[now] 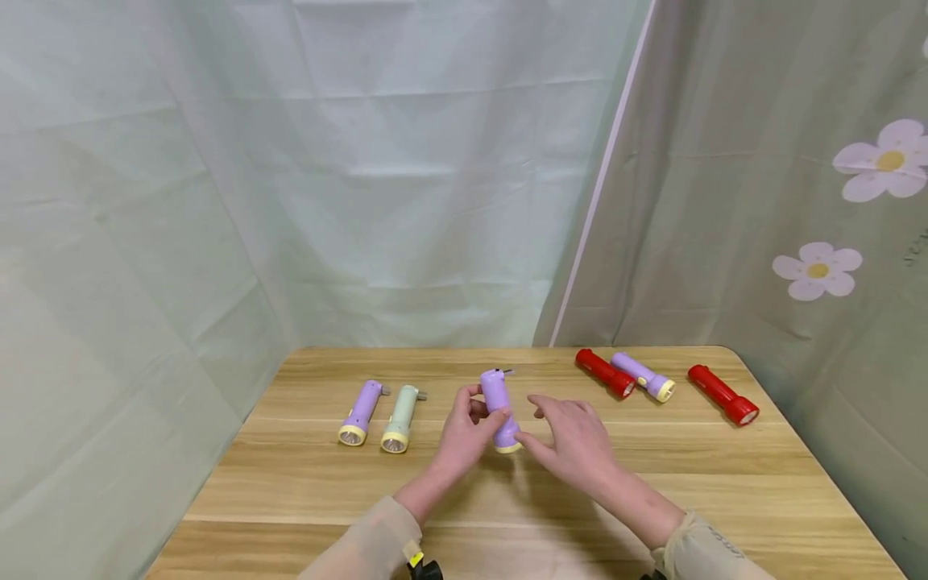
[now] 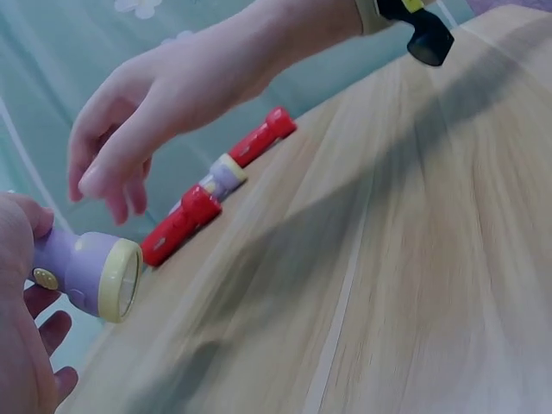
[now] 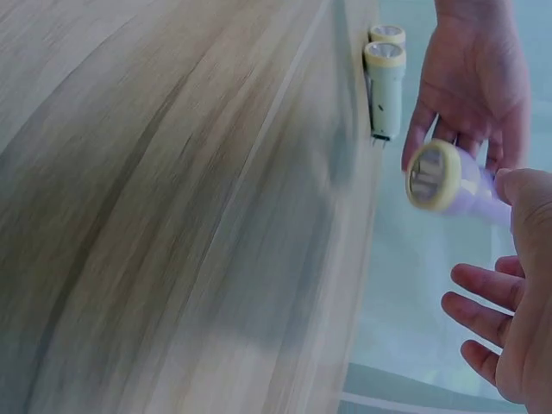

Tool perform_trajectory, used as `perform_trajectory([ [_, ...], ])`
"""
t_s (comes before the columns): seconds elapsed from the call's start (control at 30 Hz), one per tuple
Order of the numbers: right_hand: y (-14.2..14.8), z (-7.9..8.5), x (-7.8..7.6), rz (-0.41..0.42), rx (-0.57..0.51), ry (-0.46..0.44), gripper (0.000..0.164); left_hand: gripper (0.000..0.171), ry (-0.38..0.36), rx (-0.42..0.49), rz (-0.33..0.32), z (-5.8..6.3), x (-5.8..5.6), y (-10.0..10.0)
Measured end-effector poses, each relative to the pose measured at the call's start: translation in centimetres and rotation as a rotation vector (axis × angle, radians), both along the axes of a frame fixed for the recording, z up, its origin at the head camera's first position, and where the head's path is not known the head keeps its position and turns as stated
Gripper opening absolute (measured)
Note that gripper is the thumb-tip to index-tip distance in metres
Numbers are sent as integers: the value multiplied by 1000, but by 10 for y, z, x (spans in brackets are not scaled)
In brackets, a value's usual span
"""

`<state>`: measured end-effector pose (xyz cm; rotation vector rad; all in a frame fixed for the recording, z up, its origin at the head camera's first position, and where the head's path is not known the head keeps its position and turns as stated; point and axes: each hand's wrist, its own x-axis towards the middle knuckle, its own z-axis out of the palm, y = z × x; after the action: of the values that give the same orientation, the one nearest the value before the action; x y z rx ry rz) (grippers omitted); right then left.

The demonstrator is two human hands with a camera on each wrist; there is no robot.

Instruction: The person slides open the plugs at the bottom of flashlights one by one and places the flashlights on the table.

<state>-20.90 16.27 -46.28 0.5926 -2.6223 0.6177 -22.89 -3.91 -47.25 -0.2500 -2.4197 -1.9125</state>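
Above the middle of the table, a purple flashlight (image 1: 496, 392) is gripped between the thumb and fingers of my left hand (image 1: 461, 433). Its pale yellow lens rim (image 2: 121, 280) points down toward me, and a small plug (image 1: 509, 371) sticks out from its far end. My right hand (image 1: 577, 441) hovers just right of the flashlight, fingers spread and loosely bent. In the head view its thumb tip comes right up to the lens end; the left wrist view shows a gap between them. Left of my hands lie another purple flashlight (image 1: 362, 411) and a mint green one (image 1: 400, 419), both with plugs out.
On the right of the wooden table (image 1: 319, 499) lie a red flashlight (image 1: 605, 373), a purple flashlight (image 1: 641, 376) close beside it, and another red flashlight (image 1: 722, 395) farther right. Pale curtains (image 1: 435, 201) hang behind and along the sides.
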Motion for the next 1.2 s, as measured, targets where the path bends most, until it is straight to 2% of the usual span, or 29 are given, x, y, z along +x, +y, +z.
perform_trajectory([
  [0.4,23,-9,0,36,76,39,65,52,-6,-166,35,0,-10,-32],
  [0.8,52,-16,3,35,142,80,63,58,2,-455,50,3,-23,-60],
  [1.2,76,-24,4,4,196,55,63,56,30,-684,51,5,-31,-66],
])
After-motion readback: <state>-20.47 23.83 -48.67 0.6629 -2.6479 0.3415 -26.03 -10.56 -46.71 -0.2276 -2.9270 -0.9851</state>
